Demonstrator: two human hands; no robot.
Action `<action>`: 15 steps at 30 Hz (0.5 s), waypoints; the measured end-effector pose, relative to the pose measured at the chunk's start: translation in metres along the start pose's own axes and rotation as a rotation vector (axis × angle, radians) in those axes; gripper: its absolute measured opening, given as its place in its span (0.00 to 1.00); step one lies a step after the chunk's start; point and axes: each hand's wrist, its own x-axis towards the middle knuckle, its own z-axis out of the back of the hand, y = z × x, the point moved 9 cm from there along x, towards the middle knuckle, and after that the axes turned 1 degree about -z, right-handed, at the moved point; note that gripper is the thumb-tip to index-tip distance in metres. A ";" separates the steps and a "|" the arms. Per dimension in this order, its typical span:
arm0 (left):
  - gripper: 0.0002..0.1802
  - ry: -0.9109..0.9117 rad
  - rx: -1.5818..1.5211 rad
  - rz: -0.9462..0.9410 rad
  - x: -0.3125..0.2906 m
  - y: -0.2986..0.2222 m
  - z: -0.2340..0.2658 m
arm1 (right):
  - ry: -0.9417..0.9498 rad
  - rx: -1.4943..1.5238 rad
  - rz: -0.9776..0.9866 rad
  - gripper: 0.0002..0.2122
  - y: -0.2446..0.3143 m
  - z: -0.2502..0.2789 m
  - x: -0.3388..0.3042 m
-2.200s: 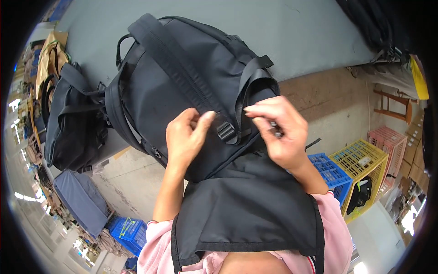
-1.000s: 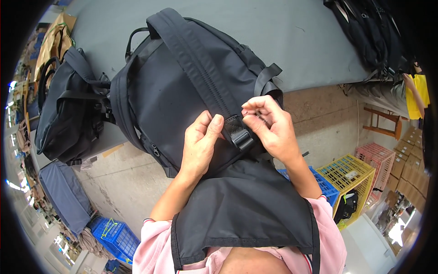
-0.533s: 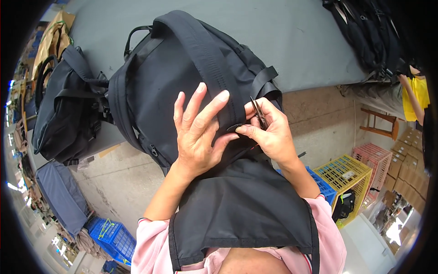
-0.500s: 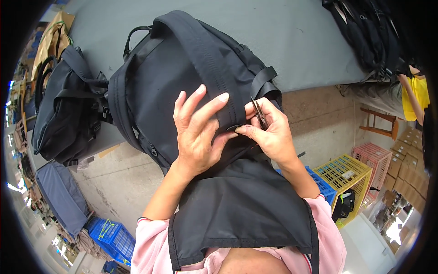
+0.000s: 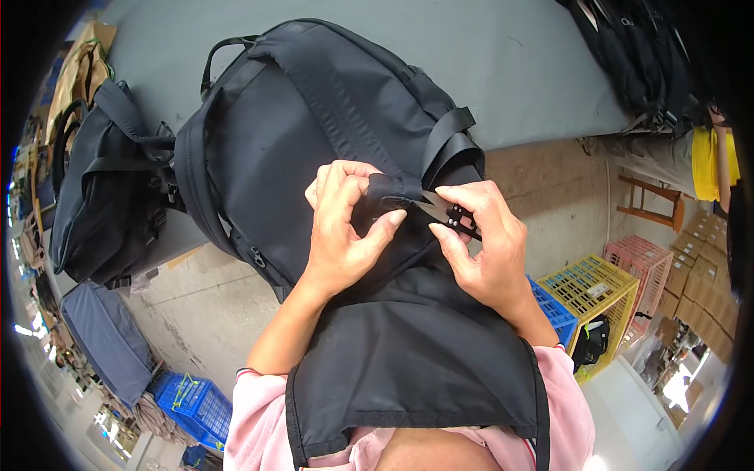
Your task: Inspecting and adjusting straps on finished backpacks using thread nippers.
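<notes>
A large black backpack [image 5: 267, 141] lies across the table edge in front of me. My left hand [image 5: 338, 235] is closed on one of its black shoulder straps [image 5: 393, 187], with part of the strap folded up in the fingers. Between the thumb and fingers of my right hand [image 5: 495, 251] is a pair of thread snips [image 5: 457, 216]. Their pointed blades stand apart and reach left to the edge of the held strap. Whether they touch the fabric, I cannot tell. A loose webbing loop [image 5: 452, 145] rises from the bag just beyond my right hand.
The grey table [image 5: 518, 71] spreads out behind the backpack. Another black bag [image 5: 110, 188] rests at the left, and more black bags [image 5: 628, 63] lie at the far right. Blue [image 5: 192, 404], yellow [image 5: 589, 294] and pink crates [image 5: 640, 267] stand below. Someone in yellow [image 5: 711, 165] is at the right.
The snips have swung from pointing up to pointing left, blades spread, as my right hand moved slightly right. My left fingers have curled round the strap and folded it up.
</notes>
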 end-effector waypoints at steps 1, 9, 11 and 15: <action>0.15 0.021 0.023 0.005 0.001 0.000 -0.001 | -0.001 -0.001 -0.002 0.17 0.000 0.000 0.000; 0.17 0.086 0.059 0.024 0.006 -0.001 -0.010 | 0.132 0.749 -0.539 0.13 -0.049 -0.031 -0.001; 0.17 0.071 0.104 -0.002 0.006 -0.003 -0.011 | 0.141 0.808 -0.553 0.12 -0.052 -0.039 -0.001; 0.18 0.066 0.140 -0.020 0.006 -0.005 -0.011 | 0.129 0.877 -0.574 0.11 -0.052 -0.049 0.000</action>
